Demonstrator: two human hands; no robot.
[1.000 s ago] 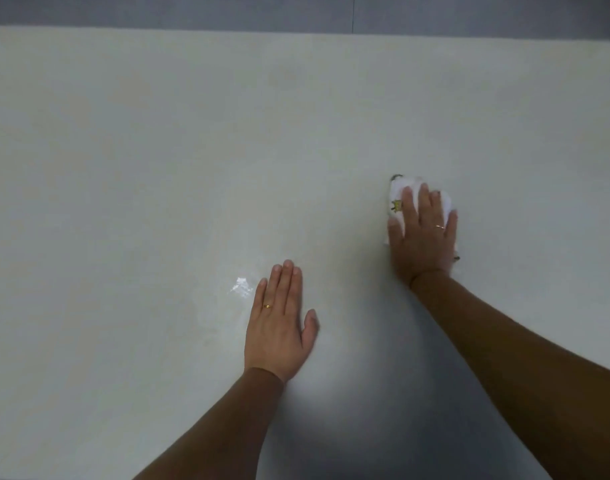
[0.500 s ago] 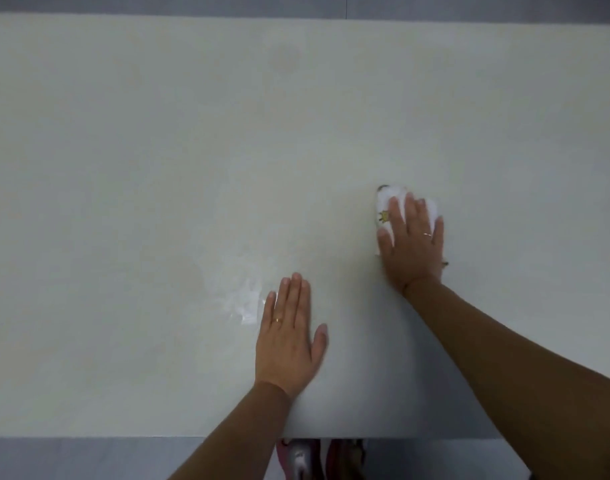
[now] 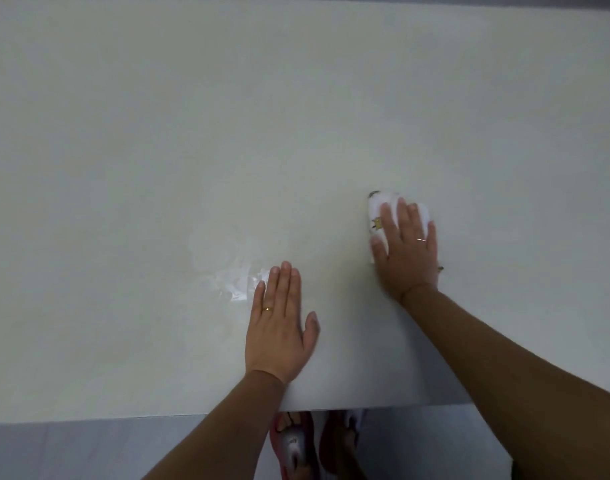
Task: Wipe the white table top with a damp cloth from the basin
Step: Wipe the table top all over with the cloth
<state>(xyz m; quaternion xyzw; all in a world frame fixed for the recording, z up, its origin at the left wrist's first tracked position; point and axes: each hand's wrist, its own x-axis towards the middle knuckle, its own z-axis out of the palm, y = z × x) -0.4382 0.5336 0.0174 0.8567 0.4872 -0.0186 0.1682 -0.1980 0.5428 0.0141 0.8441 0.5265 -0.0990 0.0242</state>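
Observation:
The white table top (image 3: 158, 116) fills most of the view. A small white cloth (image 3: 378, 209) with a yellow print lies on it right of centre. My right hand (image 3: 405, 249) presses flat on the cloth with straight fingers and covers most of it. My left hand (image 3: 279, 327) rests flat on the table nearer the front edge, fingers together and holding nothing. A wet shiny patch (image 3: 234, 282) glistens just left of my left fingertips. No basin is in view.
The table's front edge (image 3: 88, 419) runs across the bottom, with grey floor (image 3: 71, 452) below it. Two feet in pink slippers (image 3: 291, 445) stand under the edge. A grey strip lines the far edge at the top.
The view has tilted down, so the front edge, the floor and the slippers show. My right hand with the cloth has slid a little toward me and left. My left hand stays flat.

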